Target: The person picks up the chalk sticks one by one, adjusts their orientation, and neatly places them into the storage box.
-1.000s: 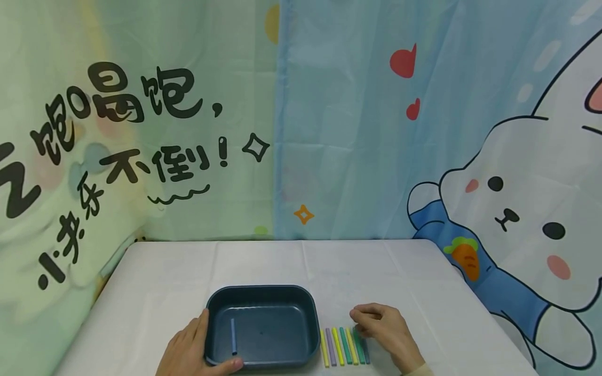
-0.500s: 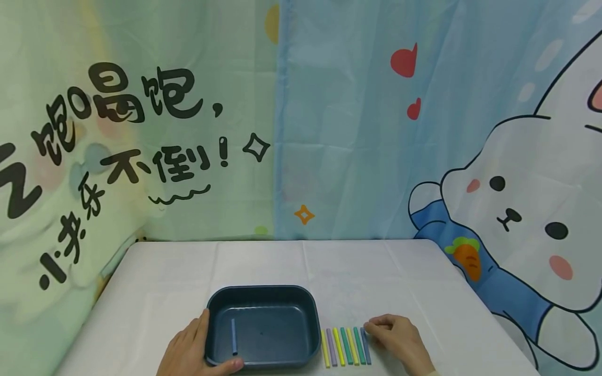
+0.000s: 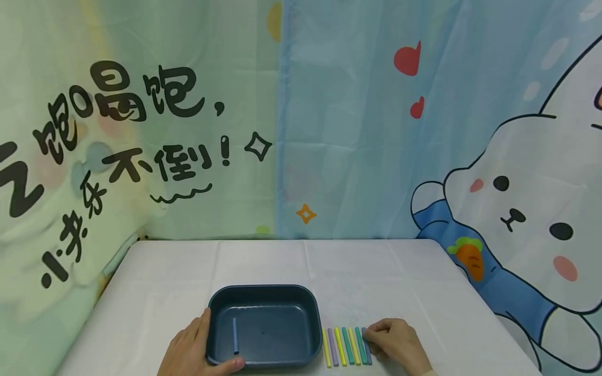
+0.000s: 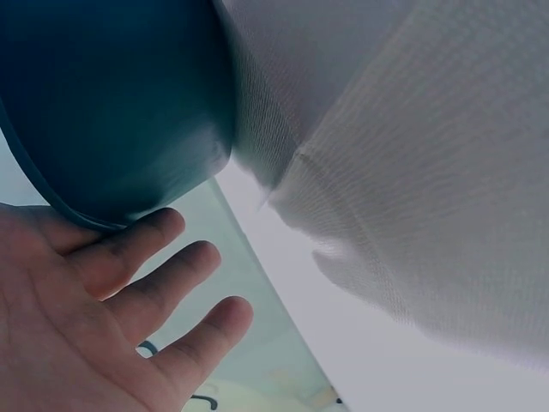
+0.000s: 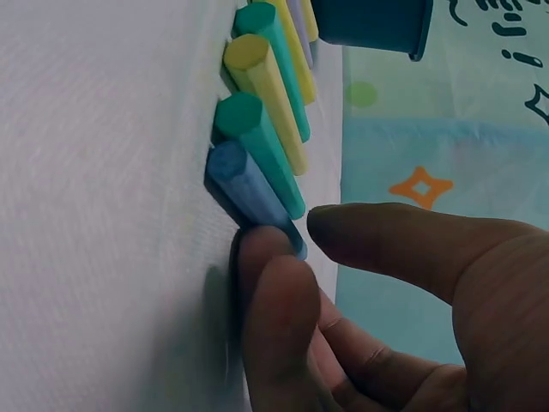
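A dark blue rectangular tray (image 3: 282, 342) sits near the table's front edge, with one blue chalk stick (image 3: 235, 337) lying inside at its left. My left hand (image 3: 190, 344) holds the tray's front left corner, thumb over the front rim and fingers along the outer left wall. Right of the tray, several chalk sticks (image 3: 351, 347) in yellow, purple, green and blue lie side by side. My right hand (image 3: 397, 344) is at the rightmost blue chalk stick (image 5: 244, 180). One fingertip touches its side in the right wrist view, while another finger stays apart above its far end.
A white cloth (image 3: 263, 261) covers the table. Behind it hangs a printed curtain (image 3: 338, 130) with lettering and a cartoon rabbit (image 3: 531, 209) on the right.
My right hand has come down from above the row of chalk sticks to the rightmost blue one. The left hand stays on the tray. The head view has shifted slightly.
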Demonstrator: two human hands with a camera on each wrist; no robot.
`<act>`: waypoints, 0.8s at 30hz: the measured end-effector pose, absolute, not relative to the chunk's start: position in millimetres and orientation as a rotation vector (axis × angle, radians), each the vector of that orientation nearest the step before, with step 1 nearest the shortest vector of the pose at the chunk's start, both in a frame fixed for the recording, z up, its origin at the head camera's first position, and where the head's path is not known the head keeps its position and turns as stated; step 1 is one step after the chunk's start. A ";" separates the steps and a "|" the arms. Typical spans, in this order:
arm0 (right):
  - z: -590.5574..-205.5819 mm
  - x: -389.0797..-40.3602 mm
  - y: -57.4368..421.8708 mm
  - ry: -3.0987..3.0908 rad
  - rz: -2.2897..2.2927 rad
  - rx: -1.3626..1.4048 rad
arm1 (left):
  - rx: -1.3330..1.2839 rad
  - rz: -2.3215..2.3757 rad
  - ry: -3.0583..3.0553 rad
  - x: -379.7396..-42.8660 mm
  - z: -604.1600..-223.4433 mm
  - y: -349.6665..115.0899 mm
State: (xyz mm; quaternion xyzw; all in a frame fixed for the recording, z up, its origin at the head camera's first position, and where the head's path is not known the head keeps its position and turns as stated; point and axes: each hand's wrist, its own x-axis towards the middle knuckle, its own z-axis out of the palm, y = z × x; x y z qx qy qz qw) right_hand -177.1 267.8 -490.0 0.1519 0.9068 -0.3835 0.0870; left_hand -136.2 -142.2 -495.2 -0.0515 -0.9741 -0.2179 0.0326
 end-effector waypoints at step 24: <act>-488.8 -183.6 262.7 2.810 -0.951 0.379 | -0.148 -0.730 -3.038 -137.5 -492.5 -142.4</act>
